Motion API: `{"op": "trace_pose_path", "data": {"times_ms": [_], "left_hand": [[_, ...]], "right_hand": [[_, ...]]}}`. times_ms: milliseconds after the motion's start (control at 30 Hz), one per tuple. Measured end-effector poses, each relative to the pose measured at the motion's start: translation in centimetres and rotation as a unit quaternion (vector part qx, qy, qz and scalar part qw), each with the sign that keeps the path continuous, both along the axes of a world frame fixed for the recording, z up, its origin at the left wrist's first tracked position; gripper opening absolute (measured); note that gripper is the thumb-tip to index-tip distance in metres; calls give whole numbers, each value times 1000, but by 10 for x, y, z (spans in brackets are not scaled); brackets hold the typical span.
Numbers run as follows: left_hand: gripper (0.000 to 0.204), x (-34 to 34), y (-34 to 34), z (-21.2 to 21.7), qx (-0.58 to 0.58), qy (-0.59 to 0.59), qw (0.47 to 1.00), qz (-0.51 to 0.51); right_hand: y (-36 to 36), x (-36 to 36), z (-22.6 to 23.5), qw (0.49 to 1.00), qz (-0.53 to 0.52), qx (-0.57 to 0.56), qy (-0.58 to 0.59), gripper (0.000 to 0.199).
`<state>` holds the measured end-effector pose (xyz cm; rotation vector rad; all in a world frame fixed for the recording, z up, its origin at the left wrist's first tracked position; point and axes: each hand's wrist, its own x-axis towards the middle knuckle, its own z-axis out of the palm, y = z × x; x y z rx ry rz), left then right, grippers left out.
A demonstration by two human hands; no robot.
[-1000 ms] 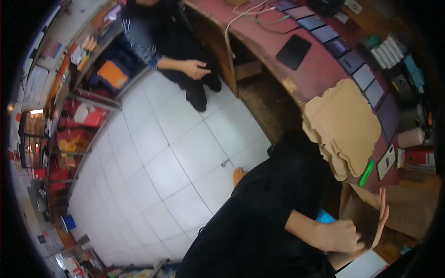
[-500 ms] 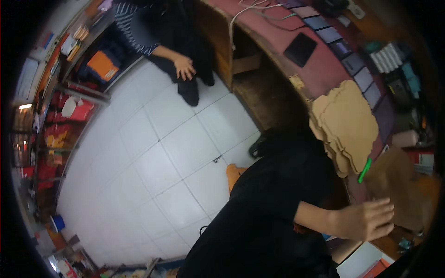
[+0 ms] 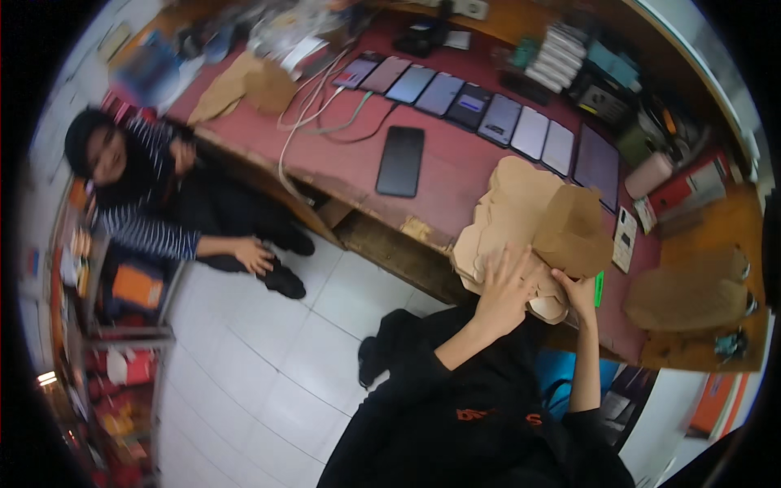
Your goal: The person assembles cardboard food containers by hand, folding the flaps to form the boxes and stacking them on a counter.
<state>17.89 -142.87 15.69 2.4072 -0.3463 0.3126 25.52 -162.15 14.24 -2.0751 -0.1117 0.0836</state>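
A stack of tan, wavy-edged cardboard cut-outs (image 3: pixel 504 203) lies at the front edge of the red-topped desk. My left hand (image 3: pixel 503 297) rests on its near part, fingers spread and stretched out. A darker brown rounded paper piece (image 3: pixel 573 232) overlaps the stack's right side. Its lower edge is between the thumb and fingers of my right hand (image 3: pixel 579 294); some of those fingers are hidden beneath it. Just right of that hand, a bright green strip (image 3: pixel 599 289) shows on the desk.
A row of several phones (image 3: pixel 464 102) runs along the desk (image 3: pixel 325 150), with a black phone (image 3: pixel 400 161) nearer me. White cables (image 3: pixel 305 122) hang over the edge. Another brown piece (image 3: pixel 687 289) stands at the right. A person (image 3: pixel 154 187) sits at the left, one hand on a knee.
The view has swung toward the desk. My left hand, raised at the right before, is now down on the stack. My right hand has come into sight, with the darker brown piece over the stack.
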Motion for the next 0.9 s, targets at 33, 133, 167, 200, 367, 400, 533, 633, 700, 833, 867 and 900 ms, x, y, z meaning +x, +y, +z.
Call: {"op": "trace_pose_path", "data": {"times_ms": [33,133,167,200,367,400,533,633,700,833,867,900], "left_hand": [[54,1,6,1,8,9,1000,-11],[53,-10,32,5,-5,33,999,-39],[48,-16,42,9,-10,17,999,-33],[43,-24,56,3,5,-23,1000,-10],[34,-89,123,18,-27,89,995,39],[34,-105,135,20,-18,110,993,39],[34,-169,173,21,6,183,982,33],[34,-203,190,17,-28,239,970,18],[35,-212,190,14,1,274,962,-14],[36,-209,161,12,73,309,939,-131],[36,-202,148,7,120,299,930,-177],[37,-195,135,0,130,294,923,-211]], "right_hand": [[-5,-3,0,1000,-27,6,1,56],[-17,-31,-1,989,-100,1,-110,70],[-20,-43,4,986,-136,23,-88,73],[-23,-57,10,983,-167,43,-66,76],[-33,-152,-5,945,-325,-45,1,63],[-40,-176,-27,942,-325,-87,-9,62],[-41,-292,-108,878,-425,-179,126,64],[-14,-357,-134,785,-508,-161,317,74],[3,-383,-149,705,-528,-196,431,89],[0,-453,-210,695,-567,-154,414,95],[-4,-459,-220,726,-574,-104,364,96],[-9,-465,-230,753,-578,-54,310,97]]}}
